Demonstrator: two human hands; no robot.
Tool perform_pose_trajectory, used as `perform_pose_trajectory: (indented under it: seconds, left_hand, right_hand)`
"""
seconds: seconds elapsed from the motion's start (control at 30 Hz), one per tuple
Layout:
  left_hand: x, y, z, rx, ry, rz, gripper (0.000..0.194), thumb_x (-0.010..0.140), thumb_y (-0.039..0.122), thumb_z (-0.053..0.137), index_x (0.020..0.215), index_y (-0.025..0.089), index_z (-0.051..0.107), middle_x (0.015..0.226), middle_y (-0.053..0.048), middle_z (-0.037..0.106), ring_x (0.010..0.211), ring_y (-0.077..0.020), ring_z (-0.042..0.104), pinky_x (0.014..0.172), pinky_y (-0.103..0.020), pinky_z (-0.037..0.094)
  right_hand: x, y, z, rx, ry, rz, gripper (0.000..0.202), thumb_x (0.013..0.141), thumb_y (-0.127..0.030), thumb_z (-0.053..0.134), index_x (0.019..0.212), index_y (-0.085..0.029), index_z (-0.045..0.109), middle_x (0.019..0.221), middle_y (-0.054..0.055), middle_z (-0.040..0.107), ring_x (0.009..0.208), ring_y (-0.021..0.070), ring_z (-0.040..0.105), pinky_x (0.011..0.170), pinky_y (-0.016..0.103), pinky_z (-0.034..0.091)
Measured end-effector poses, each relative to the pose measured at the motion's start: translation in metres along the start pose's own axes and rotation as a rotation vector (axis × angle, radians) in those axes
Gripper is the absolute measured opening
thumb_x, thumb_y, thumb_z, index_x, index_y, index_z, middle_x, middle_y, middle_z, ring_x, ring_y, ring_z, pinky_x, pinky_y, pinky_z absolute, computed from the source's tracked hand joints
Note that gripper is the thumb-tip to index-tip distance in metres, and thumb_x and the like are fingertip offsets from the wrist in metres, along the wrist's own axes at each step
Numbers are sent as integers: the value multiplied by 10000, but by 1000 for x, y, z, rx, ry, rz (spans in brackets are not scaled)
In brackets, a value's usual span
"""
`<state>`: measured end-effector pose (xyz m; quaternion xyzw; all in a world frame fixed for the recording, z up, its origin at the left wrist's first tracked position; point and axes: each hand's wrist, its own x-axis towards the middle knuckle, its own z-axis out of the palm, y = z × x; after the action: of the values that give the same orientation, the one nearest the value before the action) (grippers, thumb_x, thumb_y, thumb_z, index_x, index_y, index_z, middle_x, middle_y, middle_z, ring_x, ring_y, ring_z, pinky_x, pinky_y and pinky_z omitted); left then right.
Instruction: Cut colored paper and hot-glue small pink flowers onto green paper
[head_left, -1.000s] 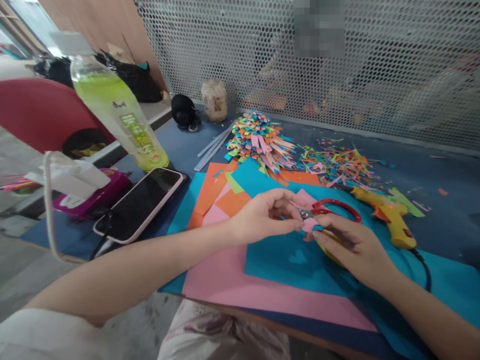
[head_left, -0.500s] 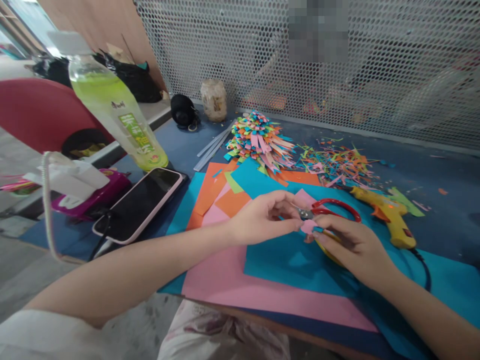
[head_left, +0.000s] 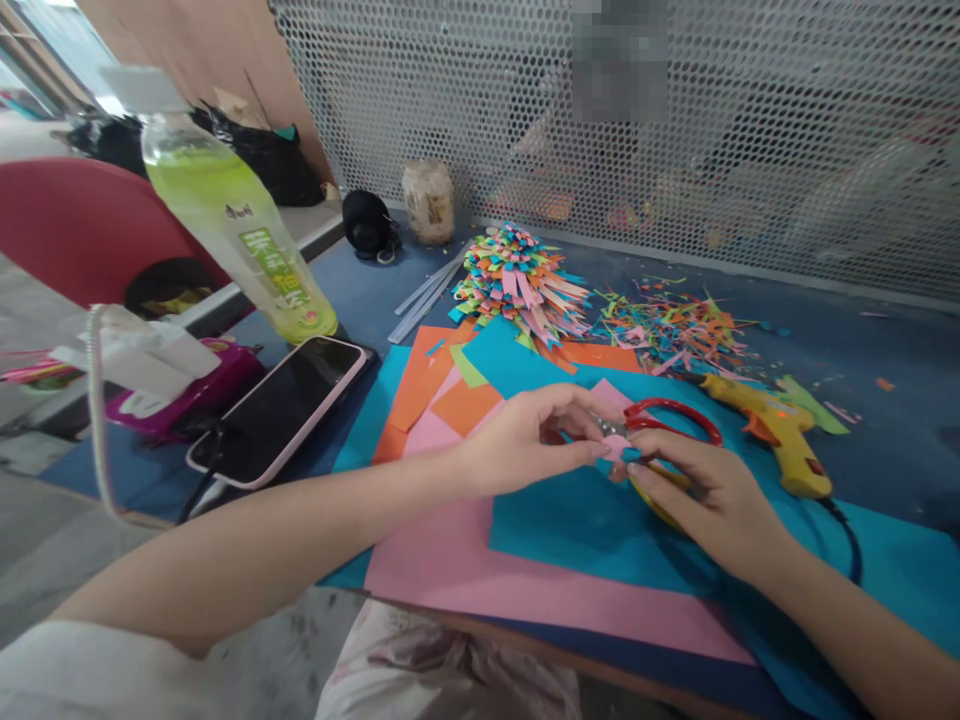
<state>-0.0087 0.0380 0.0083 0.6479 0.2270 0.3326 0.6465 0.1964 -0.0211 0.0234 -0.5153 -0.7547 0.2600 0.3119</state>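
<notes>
Above blue paper, two hands share a small paper piece (head_left: 617,448)
Left fingers (head_left: 604,446) and right fingers (head_left: 634,461) pinch it.

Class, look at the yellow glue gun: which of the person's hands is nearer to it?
The right hand. It is just to the left of the glue gun, while the left hand is farther left, beyond the right hand.

Scissors (head_left: 671,418) — on paper (head_left: 600,540).

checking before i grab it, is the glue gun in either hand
No, the glue gun lies right of the right hand, touched by neither hand.
</notes>
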Motion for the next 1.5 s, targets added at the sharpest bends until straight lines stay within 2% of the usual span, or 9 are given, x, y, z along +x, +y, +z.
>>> perform_pose_trajectory:
  seconds: [0.27, 0.5, 0.63, 0.73, 0.83, 1.03, 1.2, 1.43, 1.5]
  left_hand:
    - [7, 8, 0, -197, 204, -97, 232, 740, 194, 753, 934, 141, 637, 762, -16, 681, 665, -98, 631, 589, -208, 471]
    - [9, 6, -2, -185, 255, -85, 221, 756, 189, 739, 957, 127, 673, 742, -10, 675, 588, -70, 593, 534, -191, 443]
    - [9, 5, -1, -190, 279, -78, 244, 747, 227, 754, 961, 133, 682, 741, -17, 675, 637, -93, 608, 534, -197, 435]
    - [10, 6, -1, -192, 331, -78, 241, 739, 254, 765, 933, 135, 685, 725, -9, 666, 608, -82, 575, 516, -198, 409]
    - [11, 8, -2, -220, 392, -78, 222, 722, 261, 780, 881, 140, 683, 718, 2, 664, 575, -64, 545, 508, -195, 395]
    - [10, 11, -4, -204, 439, -72, 158, 754, 237, 761, 840, 147, 664, 610, 39, 603, 529, -51, 516, 492, -190, 370]
    - [10, 13, -3, -172, 462, -52, 175, 765, 269, 762, 833, 156, 648, 620, 41, 593, 543, -52, 509, 488, -191, 361]
    - [12, 12, -5, -150, 491, -8, 220, 755, 301, 770, 843, 158, 629, 617, 46, 568, 539, -56, 501, 499, -201, 381]
    - [13, 10, -6, -166, 517, 29, 211, 750, 285, 767, 837, 158, 622, 641, 41, 576, 533, -54, 498, 491, -200, 384]
  right_hand:
    - [0, -1, -2, 51, -20, 12, 171, 906, -321, 538, 787, -261, 645, 753, 18, 702, 699, 190, 680, 623, 294, 556]
    - [1, -3, -9, -7, -31, -32, 214, 922, -285, 515, 735, -246, 612, 720, 14, 690, 661, 159, 655, 616, 279, 527]
    - [3, 1, -12, -116, 113, -21, 239, 918, -336, 507, 703, -245, 561, 660, 4, 637, 582, 159, 606, 564, 299, 501]
    - [5, 10, -11, -325, 204, -51, 94, 872, -323, 549, 844, -236, 569, 835, 50, 659, 766, 220, 639, 698, 370, 530]
    - [5, 24, -10, -516, 101, -75, 223, 837, -298, 538, 1037, -201, 556, 1025, 128, 642, 982, 317, 615, 839, 490, 499]
    - [1, 39, -9, -663, 10, -10, 474, 692, -240, 547, 1162, -180, 526, 1129, 177, 628, 1057, 403, 592, 841, 577, 474]
    - [1, 43, -11, -586, 25, -28, 460, 678, -220, 549, 1137, -179, 544, 1119, 164, 634, 1062, 361, 609, 875, 521, 499]
    - [10, 34, -22, -375, -70, 165, 313, 702, -358, 623, 981, -225, 571, 1017, 123, 685, 943, 317, 680, 795, 470, 571]
    - [12, 31, -24, -344, -91, 200, 316, 674, -326, 618, 971, -237, 556, 1014, 124, 689, 934, 320, 691, 789, 459, 584]
